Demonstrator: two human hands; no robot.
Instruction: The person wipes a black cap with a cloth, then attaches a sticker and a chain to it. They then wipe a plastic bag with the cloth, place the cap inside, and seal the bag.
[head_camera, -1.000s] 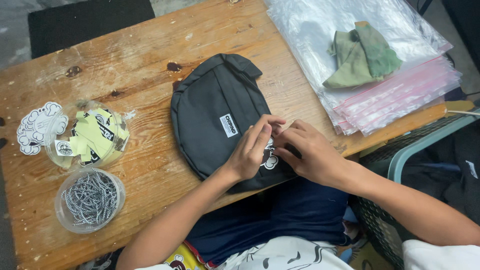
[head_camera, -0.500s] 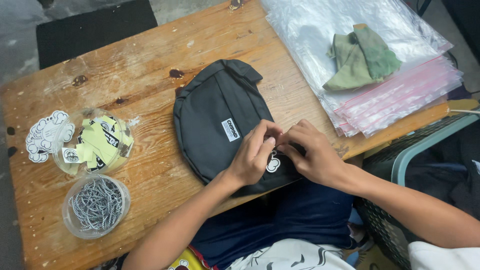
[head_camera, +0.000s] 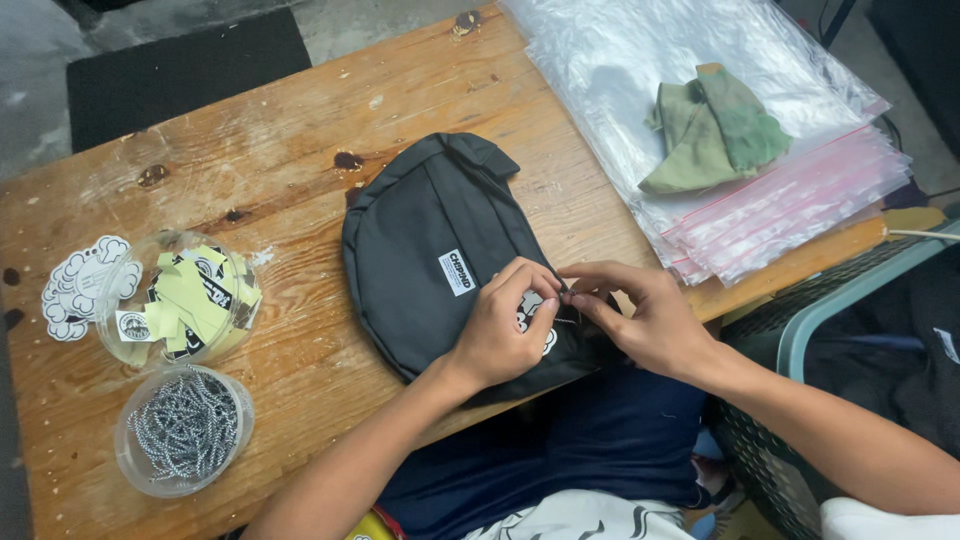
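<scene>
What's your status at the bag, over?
Left hand and right hand pinch a small tag on the black bag. Bag flat on wooden table. Nothing blocking.
</scene>
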